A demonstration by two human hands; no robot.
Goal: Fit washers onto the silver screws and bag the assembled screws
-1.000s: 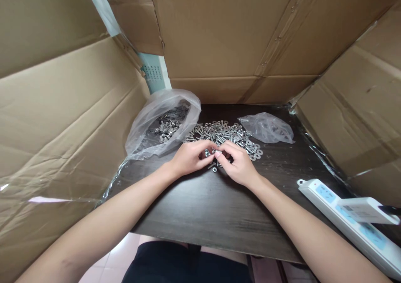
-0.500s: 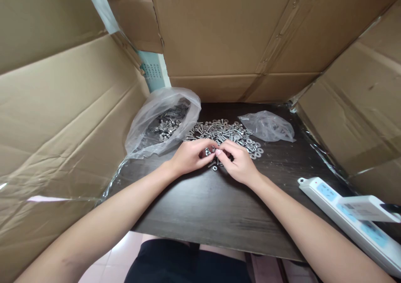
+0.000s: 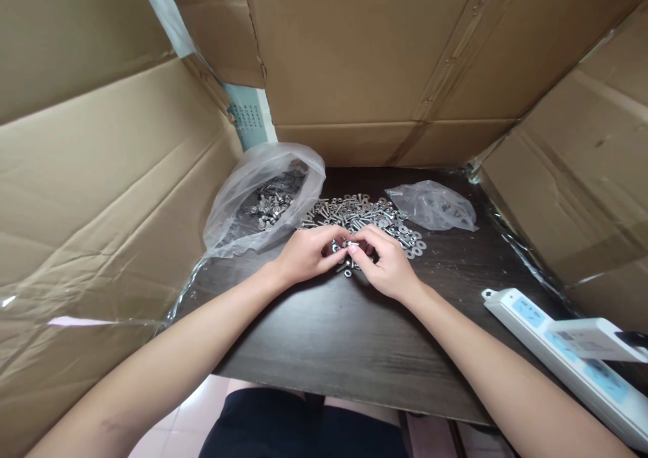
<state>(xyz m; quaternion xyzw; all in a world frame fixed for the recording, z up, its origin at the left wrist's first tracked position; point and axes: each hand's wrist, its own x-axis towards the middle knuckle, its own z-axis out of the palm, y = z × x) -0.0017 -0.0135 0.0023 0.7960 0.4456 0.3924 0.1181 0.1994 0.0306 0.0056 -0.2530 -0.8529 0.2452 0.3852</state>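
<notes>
Over the front of a loose heap of bolts, nuts and washers (image 3: pixel 362 209), my two hands meet fingertip to fingertip. A small silver bolt (image 3: pixel 354 244) shows between them. My left hand (image 3: pixel 314 252) is closed in a pinch at the bolt's left end. At the other end, the thumb and forefinger of my right hand (image 3: pixel 385 263) pinch it too. The fingers partly hide the bolt, and I cannot make out whether a nut or washer sits on it. Just below the fingertips, a single nut (image 3: pixel 347 273) lies on the dark table (image 3: pixel 324 336).
To the left, an open clear plastic bag (image 3: pixel 230 205) holds many bolts. A smaller plastic bag (image 3: pixel 430 205) lies at the right behind the heap. A white power strip (image 3: pixel 516 326) with a plugged-in adapter (image 3: pixel 590 336) runs along the right. Cardboard walls (image 3: pixel 364 53) surround the table.
The bolt's shank now shows between my fingertips, where the right fingers covered it before. The right fingertips have shifted slightly; both arms stay in place.
</notes>
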